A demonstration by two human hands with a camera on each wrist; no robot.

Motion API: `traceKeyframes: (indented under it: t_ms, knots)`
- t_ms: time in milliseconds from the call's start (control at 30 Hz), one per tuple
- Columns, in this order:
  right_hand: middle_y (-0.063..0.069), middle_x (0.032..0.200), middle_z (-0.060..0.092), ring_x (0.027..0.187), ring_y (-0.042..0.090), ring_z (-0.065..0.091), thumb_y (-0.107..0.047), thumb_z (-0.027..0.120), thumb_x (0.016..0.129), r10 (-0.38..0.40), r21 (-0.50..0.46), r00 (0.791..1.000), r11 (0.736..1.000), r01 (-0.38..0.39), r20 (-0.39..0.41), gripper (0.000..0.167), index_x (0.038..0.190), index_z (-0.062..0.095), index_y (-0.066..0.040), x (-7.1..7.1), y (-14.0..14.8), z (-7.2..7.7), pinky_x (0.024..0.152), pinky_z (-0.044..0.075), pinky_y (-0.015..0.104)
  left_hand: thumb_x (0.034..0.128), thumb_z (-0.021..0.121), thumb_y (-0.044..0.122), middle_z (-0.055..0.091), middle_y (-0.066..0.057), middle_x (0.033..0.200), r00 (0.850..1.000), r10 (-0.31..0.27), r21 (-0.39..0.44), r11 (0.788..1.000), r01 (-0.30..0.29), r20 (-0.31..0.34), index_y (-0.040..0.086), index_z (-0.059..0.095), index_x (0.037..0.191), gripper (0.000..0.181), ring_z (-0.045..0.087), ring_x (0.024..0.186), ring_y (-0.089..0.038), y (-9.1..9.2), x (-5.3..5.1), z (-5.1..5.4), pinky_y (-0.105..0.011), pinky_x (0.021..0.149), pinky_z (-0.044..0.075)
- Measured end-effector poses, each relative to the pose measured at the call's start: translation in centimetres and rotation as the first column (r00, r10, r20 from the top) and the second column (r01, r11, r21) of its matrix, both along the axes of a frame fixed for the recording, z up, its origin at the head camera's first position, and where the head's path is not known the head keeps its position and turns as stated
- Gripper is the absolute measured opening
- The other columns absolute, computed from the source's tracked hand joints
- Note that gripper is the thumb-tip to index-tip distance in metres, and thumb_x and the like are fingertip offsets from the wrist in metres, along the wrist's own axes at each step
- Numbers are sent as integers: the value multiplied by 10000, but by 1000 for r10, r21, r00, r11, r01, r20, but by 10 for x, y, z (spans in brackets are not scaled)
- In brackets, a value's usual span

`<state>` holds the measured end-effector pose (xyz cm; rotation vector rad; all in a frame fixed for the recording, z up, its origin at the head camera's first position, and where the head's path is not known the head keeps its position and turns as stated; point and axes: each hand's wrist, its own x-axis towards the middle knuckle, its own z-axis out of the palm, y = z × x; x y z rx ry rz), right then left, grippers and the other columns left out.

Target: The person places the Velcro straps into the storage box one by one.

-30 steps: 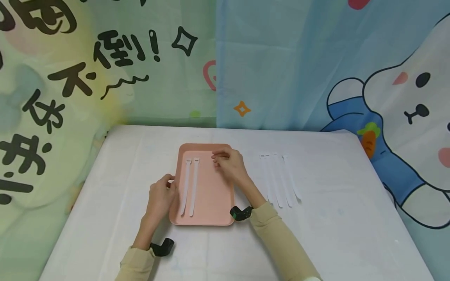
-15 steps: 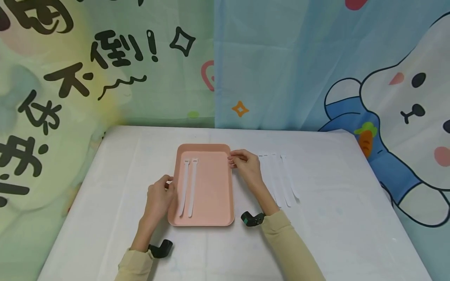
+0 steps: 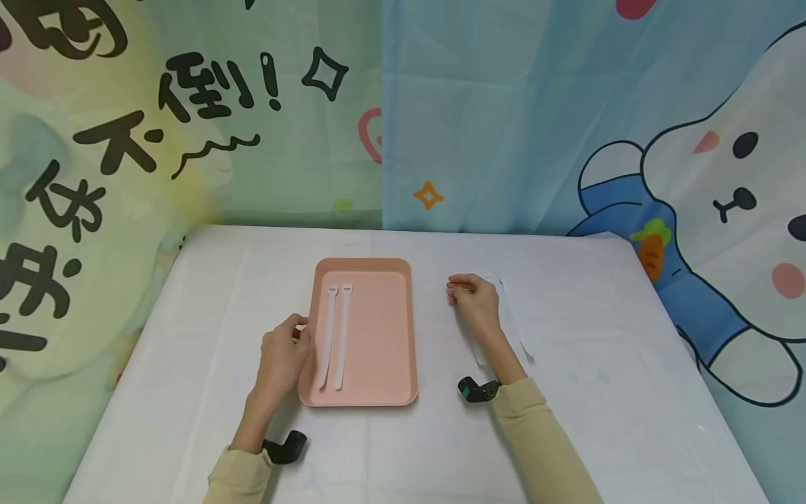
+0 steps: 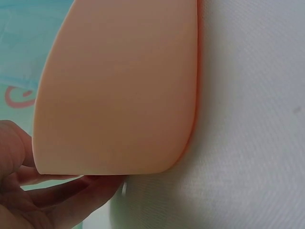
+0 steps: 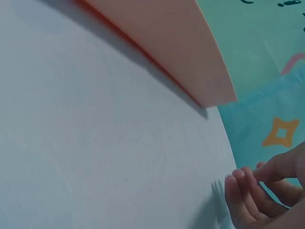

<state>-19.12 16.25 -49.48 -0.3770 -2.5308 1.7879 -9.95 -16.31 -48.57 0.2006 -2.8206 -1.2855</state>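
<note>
A pink rectangular tray (image 3: 380, 336) lies on the white-covered table. Two long thin white strips, each with a small slotted head at its far end, lie side by side in its left half. At the tray's left rim is my left hand (image 3: 281, 350); thumb and fingers (image 4: 90, 198) grip the edge. My right hand (image 3: 476, 301) hovers right of the tray, fingers (image 5: 248, 191) bent towards the thumb, with nothing visible between them. Under and beside it lie several similar white strips (image 3: 516, 322), partly hidden by the hand and forearm.
White cloth (image 3: 630, 392) covers the table. Printed curtains (image 3: 491, 126) hang behind its far edge. Black wrist cameras (image 3: 286, 446) sit on both wrists.
My right hand has moved from above the tray's right side rightwards to the loose white strips. The left hand stays at the tray's left rim. Both strips in the tray have stayed put.
</note>
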Motion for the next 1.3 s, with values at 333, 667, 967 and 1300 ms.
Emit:
traceKeyframes:
  t_ms: [333, 667, 967, 1300]
  knots:
    - [204, 1194, 734, 1062, 308, 699, 1, 559, 953, -12, 162, 999, 987, 17, -30, 328, 1249, 698, 21, -5, 21, -4, 849, 525, 244, 983, 560, 36, 712, -204, 846, 1000, 1, -1, 1000, -1, 9, -65, 675, 1203, 268, 575, 563, -166, 1, 0, 1, -269, 504, 447]
    - [155, 1318, 692, 1149, 329, 619, -10, 511, 925, -65, 217, 998, 974, 69, -25, 427, 1316, 680, -38, -6, 28, -8, 981, 469, 432, 982, 559, 41, 710, -192, 847, 1000, 11, -8, 1000, -10, 25, -60, 674, 1207, 271, 576, 576, -171, 1, 0, 2, -274, 513, 447]
    - [196, 1290, 692, 1173, 348, 624, -4, 510, 912, -43, 220, 999, 974, 46, -16, 450, 1341, 648, -9, -9, 29, -9, 986, 468, 427, 978, 560, 38, 713, -199, 847, 1000, 14, -7, 1000, -14, 21, -65, 676, 1197, 268, 580, 571, -169, 1, 0, 2, -270, 507, 450]
    - [196, 1186, 729, 1094, 334, 672, -63, 605, 960, -53, 240, 997, 969, 65, -56, 287, 1218, 718, -9, -11, 28, -11, 912, 507, 401, 983, 554, 37, 708, -190, 844, 1000, 4, 3, 1000, -4, 22, -61, 674, 1210, 274, 560, 555, -155, 0, 0, 1, -266, 496, 439]
